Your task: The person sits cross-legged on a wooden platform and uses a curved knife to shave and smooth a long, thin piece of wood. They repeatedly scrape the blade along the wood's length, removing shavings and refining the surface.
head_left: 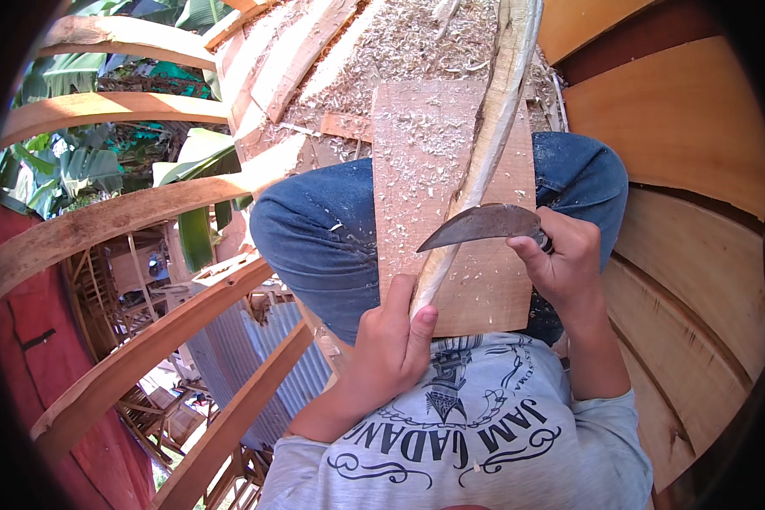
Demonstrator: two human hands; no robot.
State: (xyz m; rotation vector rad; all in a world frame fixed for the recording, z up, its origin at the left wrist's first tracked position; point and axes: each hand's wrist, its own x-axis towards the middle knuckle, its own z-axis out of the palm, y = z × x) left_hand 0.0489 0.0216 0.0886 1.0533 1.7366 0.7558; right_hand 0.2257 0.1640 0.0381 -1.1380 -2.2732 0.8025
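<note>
A curved knife [483, 225] is being gripped in the closed right hand [565, 263], its blade being laid across a long pale stick [484, 153]. The stick's near end is being clasped by the left hand [391, 344], over a wooden board [438, 170] being supported on the lap, amid shavings [399, 42].

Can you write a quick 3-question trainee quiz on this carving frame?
1. True or false: the curved blade is in the right hand.
2. What does the left hand grip? A) wooden stick B) hammer C) rope
3. Fill in: the flat board rests on the person's ____.

Key:
1. True.
2. A, the near end of the wooden stick.
3. Lap, across the jeans, with shavings scattered on it.
</note>
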